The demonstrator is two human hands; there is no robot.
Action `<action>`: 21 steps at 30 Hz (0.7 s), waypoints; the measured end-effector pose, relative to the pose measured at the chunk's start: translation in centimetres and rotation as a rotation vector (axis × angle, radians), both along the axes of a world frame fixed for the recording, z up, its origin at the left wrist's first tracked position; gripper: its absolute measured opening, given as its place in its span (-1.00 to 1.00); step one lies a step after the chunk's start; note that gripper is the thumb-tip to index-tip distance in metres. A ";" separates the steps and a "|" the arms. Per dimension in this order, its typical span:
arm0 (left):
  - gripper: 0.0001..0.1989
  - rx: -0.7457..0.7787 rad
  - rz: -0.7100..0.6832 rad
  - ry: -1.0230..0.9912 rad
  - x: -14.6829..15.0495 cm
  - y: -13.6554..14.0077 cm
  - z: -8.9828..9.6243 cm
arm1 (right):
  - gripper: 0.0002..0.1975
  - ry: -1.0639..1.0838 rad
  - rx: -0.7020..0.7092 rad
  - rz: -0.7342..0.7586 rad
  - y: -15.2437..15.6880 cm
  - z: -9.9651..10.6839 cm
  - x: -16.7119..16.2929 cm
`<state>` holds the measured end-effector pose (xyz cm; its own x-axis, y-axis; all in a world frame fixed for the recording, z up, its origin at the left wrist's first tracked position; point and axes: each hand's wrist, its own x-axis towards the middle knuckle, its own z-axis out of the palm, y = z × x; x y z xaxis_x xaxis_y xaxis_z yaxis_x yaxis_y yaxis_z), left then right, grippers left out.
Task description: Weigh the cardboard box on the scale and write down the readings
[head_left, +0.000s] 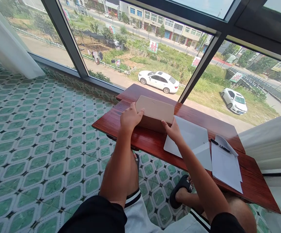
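Note:
A closed brown cardboard box [155, 109] rests on the dark red wooden table [152, 145], toward its left end. My left hand [130, 117] grips the box's left side, thumb on the near top edge. At the near right corner, my right hand [172, 129] holds the box with its thumb on the front edge. The far fingers of both hands are partly hidden by the box. Just right of the box lies a flat silver laptop [191, 139], its lid down, partly behind my right forearm.
White paper sheets [225, 168] lie right of the laptop, with a black pen [225, 148] and another dark pen [214, 141] on top. Large windows stand behind the table. A white curtain [264, 145] hangs at the right. My legs are below the near table edge.

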<state>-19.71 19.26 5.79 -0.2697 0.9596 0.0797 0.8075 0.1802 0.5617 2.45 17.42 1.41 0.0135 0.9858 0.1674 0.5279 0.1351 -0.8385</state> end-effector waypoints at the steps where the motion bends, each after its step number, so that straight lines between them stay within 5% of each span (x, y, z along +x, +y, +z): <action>1: -0.34 0.002 0.001 0.000 0.0 0.0 0.0 | -0.16 0.002 0.001 0.000 0.0 0.0 0.0; 21: -0.35 0.062 0.052 0.128 0.6 -1.7 1.9 | -0.24 0.071 0.027 0.023 -0.4 0.6 -0.1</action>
